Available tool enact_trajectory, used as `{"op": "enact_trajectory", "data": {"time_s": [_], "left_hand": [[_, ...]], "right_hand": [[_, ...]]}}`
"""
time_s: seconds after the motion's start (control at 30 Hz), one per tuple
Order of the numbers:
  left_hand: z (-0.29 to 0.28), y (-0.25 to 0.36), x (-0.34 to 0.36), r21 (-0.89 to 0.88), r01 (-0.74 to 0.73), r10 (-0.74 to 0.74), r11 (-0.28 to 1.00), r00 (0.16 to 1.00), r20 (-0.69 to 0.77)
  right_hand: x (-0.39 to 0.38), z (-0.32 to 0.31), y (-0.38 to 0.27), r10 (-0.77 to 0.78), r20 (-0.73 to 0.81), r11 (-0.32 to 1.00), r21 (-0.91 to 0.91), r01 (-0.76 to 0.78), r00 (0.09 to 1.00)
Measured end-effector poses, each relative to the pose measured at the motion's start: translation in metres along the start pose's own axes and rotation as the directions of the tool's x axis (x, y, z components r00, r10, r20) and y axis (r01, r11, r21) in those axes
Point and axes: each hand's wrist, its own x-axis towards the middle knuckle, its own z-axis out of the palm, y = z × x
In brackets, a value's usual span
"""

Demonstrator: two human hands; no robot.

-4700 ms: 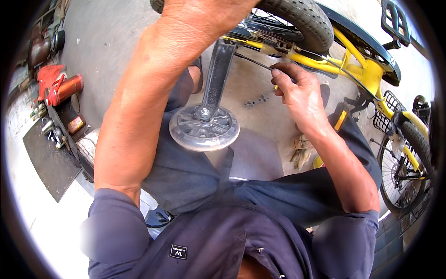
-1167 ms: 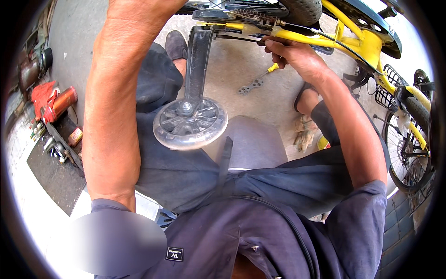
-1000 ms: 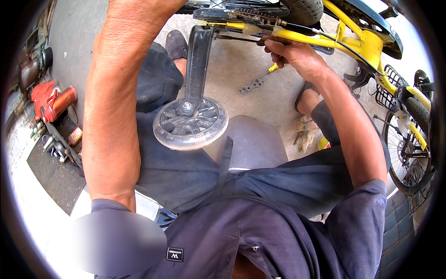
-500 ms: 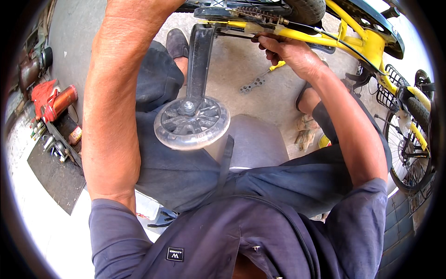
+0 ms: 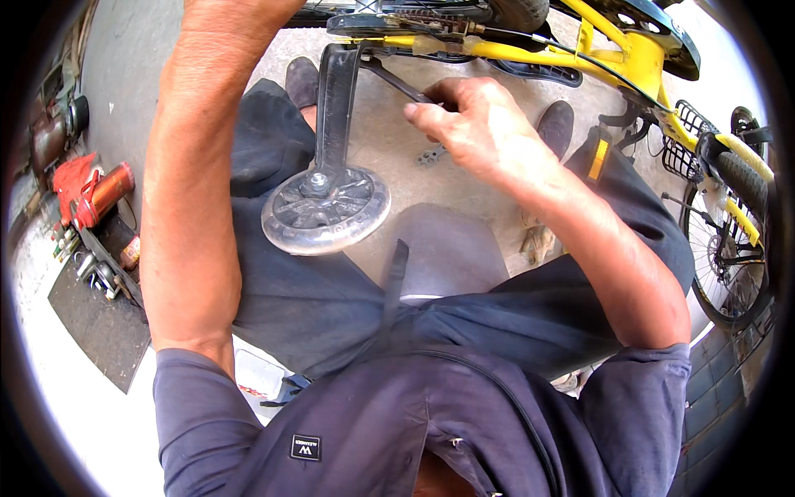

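Observation:
A yellow bicycle [image 5: 530, 56] lies across the top of the view. From its rear axle area a black bracket [image 5: 335, 112] reaches toward me, ending in a training wheel [image 5: 327, 211] with a clear rim. My right hand [image 5: 480, 120] is closed round a dark, thin wrench [image 5: 397, 81], whose far end meets the bracket's top by the axle. The nut there is too small to make out. My left hand [image 5: 244, 10] is cut off by the upper edge near the bicycle's rear wheel, its fingers out of sight.
On the floor, a flat multi-hole wrench [image 5: 431, 155] is partly behind my right hand. Left of me are a red-orange cylinder [image 5: 108, 195], a red cloth [image 5: 73, 178] and metal parts on a dark board [image 5: 99, 323]. Another bicycle wheel [image 5: 720, 257] stands at right.
My right hand has swung down toward me from beside the yellow frame, bringing the wrench handle with it. The bicycle and training wheel appear shifted slightly left and up.

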Motion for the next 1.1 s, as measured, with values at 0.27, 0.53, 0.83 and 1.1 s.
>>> {"op": "enact_trajectory", "data": {"time_s": [0.27, 0.53, 0.83, 1.1], "left_hand": [[0.008, -0.003, -0.001, 0.092, -0.054, 0.061, 0.994, 0.995, -0.077], [-0.001, -0.001, 0.000, 0.121, -0.041, 0.045, 0.992, 0.999, -0.026], [0.006, 0.002, -0.003, 0.060, -0.053, 0.057, 0.997, 0.996, -0.071], [0.003, 0.003, -0.003, 0.099, -0.030, 0.037, 0.995, 0.997, -0.070]], "right_hand": [[-0.013, 0.005, -0.007, -0.026, -0.065, 0.998, -0.062, 0.021, 0.998], [-0.006, -0.008, 0.016, 0.052, 0.051, 0.984, 0.165, -0.060, 0.997], [0.006, -0.021, 0.022, 0.144, 0.143, 0.973, 0.158, -0.167, 0.979], [0.009, -0.025, 0.012, -0.001, 0.036, 0.993, -0.115, 0.005, 0.999]]}}
